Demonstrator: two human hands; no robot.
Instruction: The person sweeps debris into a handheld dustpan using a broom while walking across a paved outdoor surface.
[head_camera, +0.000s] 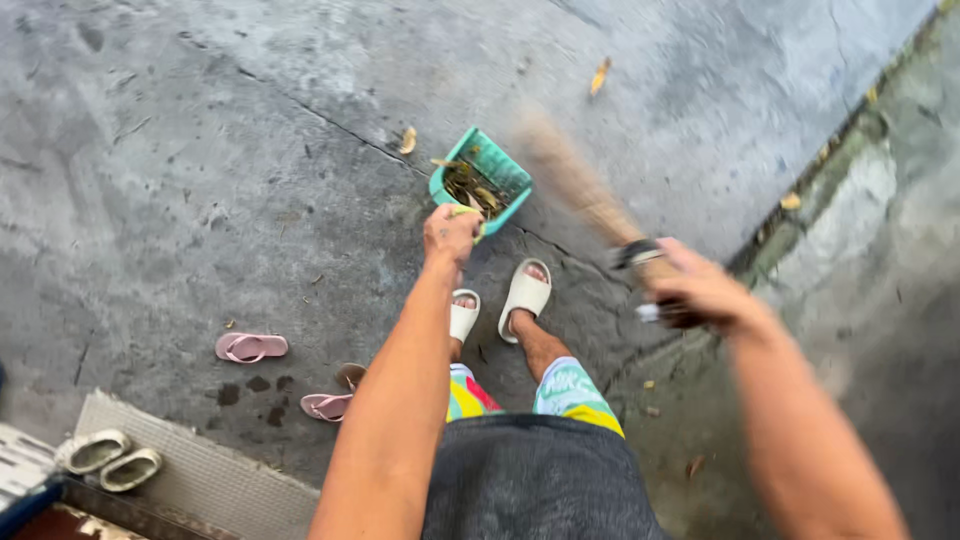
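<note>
While the left hand (451, 231) is closed around the pale yellow-green handle of a teal plastic dustpan (482, 180), the right hand (703, 292) is clamped on the dark-banded grip of a straw-coloured soft broom (578, 185), whose bristles are blurred and sit just to the right of the dustpan's open mouth. The dustpan rests tilted on the ground and holds a small heap of brown dry leaves and twigs. Just below the dustpan stand the person's feet in cream-white slide sandals (524, 293), with bright multicoloured shorts and a dark grey shirt lower still. The surface is a grey, weathered concrete floor (200, 150), mottled with darker and lighter patches and crossed by a thin crack that runs in from the upper left to the dustpan and on past the feet. A few yellow fallen leaves (600, 76) lie above and just left of the dustpan. Well to the right of it a mossy concrete kerb (850, 150) runs diagonally, with darker ground beyond. Down and left of the dustpan lie two pink flip-flops (251, 346), well apart from each other, beside some dark wet spots; farther into that corner a grey woven doormat (200, 470) carries a pair of pale olive clogs (108, 459).
</note>
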